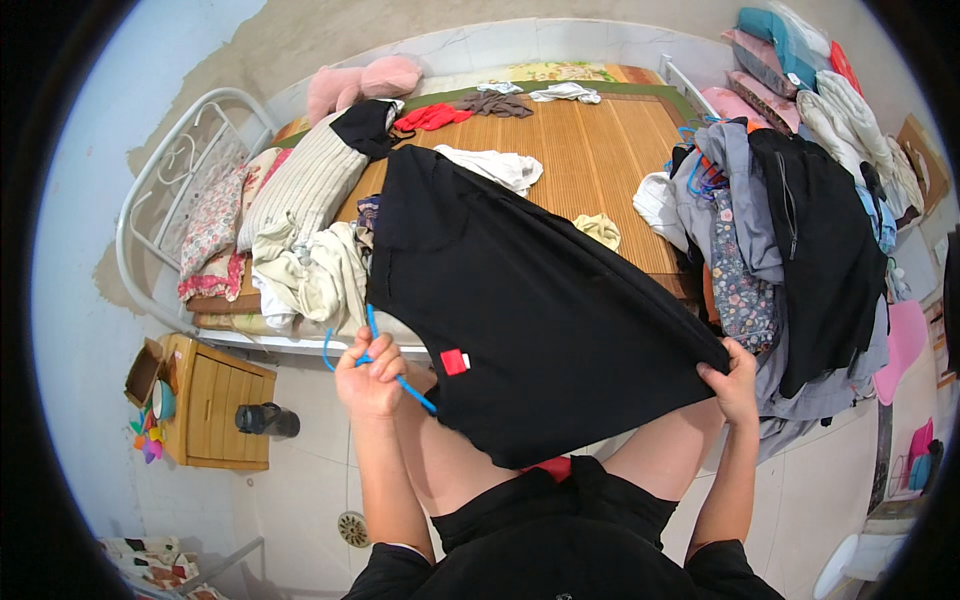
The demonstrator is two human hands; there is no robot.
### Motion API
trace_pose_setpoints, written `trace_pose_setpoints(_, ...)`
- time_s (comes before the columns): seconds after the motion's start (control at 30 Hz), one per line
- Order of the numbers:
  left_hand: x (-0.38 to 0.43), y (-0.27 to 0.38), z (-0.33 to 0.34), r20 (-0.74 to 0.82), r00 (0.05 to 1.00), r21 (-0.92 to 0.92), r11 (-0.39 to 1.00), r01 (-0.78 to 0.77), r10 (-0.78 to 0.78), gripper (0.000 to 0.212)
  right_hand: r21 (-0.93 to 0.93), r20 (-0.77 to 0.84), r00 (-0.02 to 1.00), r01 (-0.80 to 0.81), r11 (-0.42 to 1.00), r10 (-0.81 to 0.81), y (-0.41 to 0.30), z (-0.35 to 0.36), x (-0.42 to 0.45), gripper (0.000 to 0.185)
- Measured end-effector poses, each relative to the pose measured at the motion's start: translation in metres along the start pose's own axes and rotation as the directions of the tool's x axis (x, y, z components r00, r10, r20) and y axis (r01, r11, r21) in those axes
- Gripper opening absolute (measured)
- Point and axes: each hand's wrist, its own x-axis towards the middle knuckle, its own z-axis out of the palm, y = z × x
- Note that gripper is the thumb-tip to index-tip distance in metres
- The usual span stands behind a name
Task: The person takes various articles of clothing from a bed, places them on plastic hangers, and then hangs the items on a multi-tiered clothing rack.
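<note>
A black garment (525,300) stretches across my front, one end over the bed and the lower part above my thighs. A small red label (454,361) shows near its left edge. My left hand (373,371) is closed around a blue hanger (411,391), whose arms reach to the garment's left edge. Between thumb and fingers, my right hand (731,379) pinches the garment's right edge. The garment's far side and part of the hanger are hidden.
Ahead stands a bed with a bamboo mat (600,150) and scattered clothes, including a cream garment (319,266) and a red cloth (431,116). Heaped clothes (810,247) rise at the right. A wooden cabinet (225,405) and a dark bottle (266,420) stand at the left.
</note>
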Motion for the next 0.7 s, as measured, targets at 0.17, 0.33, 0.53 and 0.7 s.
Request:
trace_pose_setpoints(0.17, -0.007, 0.025, 0.007, 0.073, 0.991, 0.419, 0.905, 0.072, -0.112, 0.022, -0.176, -0.138, 0.99, -0.042, 0.984, 0.018, 0.021, -0.01, 0.005, 0.013)
trace_pose_setpoints(0.33, -0.001, -0.039, 0.011, -0.058, 0.998, 0.405, 0.914, 0.024, 0.0, 0.02, -0.35, -0.001, 0.976, 0.204, 0.914, -0.218, 0.022, 0.08, -0.021, 0.051)
trace_pose_setpoints(0.53, -0.014, -0.128, 0.041, -0.031, 0.988, 0.421, 0.898, -0.125, 0.152, 0.013, -0.302, 0.431, 0.863, 0.411, 0.86, -0.262, -0.074, 0.136, -0.069, 0.057)
trace_pose_setpoints(0.7, -0.032, -0.147, 0.086, 0.212, 0.971, 0.848, 0.515, -0.128, -0.108, 0.046, -0.124, 0.39, 0.905, 0.237, 0.964, -0.173, -0.053, 0.085, -0.05, 0.038)
